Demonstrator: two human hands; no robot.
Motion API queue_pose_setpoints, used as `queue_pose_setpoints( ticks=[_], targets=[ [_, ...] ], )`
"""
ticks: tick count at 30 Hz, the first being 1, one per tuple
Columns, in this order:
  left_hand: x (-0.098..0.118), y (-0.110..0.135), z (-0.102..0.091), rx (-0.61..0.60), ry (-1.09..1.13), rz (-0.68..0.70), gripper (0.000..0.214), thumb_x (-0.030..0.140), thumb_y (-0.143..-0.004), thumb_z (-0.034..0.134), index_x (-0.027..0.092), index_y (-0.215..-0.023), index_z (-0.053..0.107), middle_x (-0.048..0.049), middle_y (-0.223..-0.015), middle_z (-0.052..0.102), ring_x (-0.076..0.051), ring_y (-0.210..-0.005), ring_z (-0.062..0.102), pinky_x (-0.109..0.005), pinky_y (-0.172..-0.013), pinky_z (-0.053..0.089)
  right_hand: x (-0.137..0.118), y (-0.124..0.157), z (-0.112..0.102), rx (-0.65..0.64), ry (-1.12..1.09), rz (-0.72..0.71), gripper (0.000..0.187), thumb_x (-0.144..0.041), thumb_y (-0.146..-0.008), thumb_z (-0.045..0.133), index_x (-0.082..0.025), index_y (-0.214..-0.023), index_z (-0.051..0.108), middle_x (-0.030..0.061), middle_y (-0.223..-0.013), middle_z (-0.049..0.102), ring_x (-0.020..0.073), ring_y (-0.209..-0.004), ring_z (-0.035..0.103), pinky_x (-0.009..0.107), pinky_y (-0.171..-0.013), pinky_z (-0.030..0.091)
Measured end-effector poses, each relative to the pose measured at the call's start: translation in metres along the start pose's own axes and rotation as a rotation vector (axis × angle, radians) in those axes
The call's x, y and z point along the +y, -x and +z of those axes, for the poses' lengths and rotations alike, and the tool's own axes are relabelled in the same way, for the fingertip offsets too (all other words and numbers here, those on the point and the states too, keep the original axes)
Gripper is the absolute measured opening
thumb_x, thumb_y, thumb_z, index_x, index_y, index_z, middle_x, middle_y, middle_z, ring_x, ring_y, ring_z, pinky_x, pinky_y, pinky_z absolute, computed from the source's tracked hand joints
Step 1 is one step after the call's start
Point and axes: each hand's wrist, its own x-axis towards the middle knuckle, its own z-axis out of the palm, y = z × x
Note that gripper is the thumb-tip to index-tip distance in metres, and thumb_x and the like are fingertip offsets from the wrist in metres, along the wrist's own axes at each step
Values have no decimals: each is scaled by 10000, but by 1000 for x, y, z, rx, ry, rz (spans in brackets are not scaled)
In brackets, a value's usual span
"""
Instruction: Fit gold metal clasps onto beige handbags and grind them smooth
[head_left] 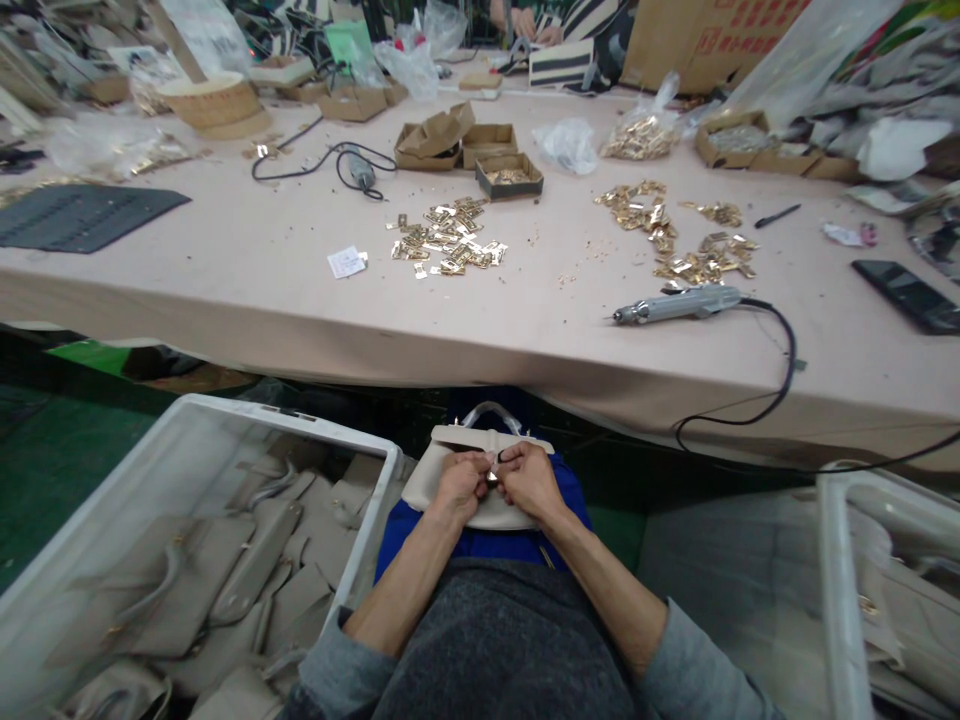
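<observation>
A beige handbag (pixel 425 480) lies across my lap, its carry handle (pixel 491 410) pointing away from me towards the table. My left hand (pixel 463 484) and my right hand (pixel 531 480) meet at the middle of its front, fingers closed in a pinch. Between the fingertips a small shiny metal fitting (pixel 492 479) shows, partly hidden, beside something dark. Which fingers bear on the metal and which on the bag's edge I cannot tell. A dark gap runs below the bag's top edge on the left.
Gold metal plates (pixel 450 240) lie heaped on the cloth-covered table (pixel 300 310), near an electric screwdriver (pixel 675 303) with a black cable. Small cardboard boxes (pixel 510 176) stand behind. A white bin (pixel 386 500) of beige bags flanks me left, another bin (pixel 832 590) right. A phone (pixel 911 295) lies far right.
</observation>
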Motion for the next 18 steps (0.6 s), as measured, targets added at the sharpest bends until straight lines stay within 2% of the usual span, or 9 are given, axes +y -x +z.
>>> queue_pose_setpoints(
  ticks=[5, 9, 12, 18],
  targets=[
    [1, 1, -2, -47, -20, -29, 175, 187, -582, 802, 106, -564, 648, 14, -462, 492, -53, -379, 349, -210, -373, 188, -2, 4, 1, 45, -45, 61, 254, -219, -709, 778, -176, -885, 600, 27, -629, 675, 159, -522, 639, 226, -483, 466],
    [3, 0, -2, -61, -21, -50, 173, 185, -593, 791, 110, -550, 640, 10, -453, 493, -58, -386, 360, -216, -385, 199, -5, 7, 2, -59, -170, 136, 273, -231, -718, 740, -192, -904, 545, 9, -577, 665, 162, -434, 607, 223, -394, 441],
    [4, -1, -2, -73, -8, -69, 178, 198, -599, 792, 114, -560, 640, 12, -444, 485, -63, -387, 368, -216, -394, 208, -7, 9, 2, -124, -301, 153, 323, -208, -674, 742, -200, -902, 513, 13, -581, 680, 173, -445, 628, 217, -374, 448],
    [7, -2, -2, -94, 33, -91, 194, 200, -567, 806, 110, -591, 636, 21, -480, 483, -50, -405, 354, -199, -391, 204, -9, 9, 2, -4, -425, 173, 347, -216, -565, 800, -176, -821, 570, 32, -603, 694, 164, -467, 637, 200, -369, 439]
  ],
)
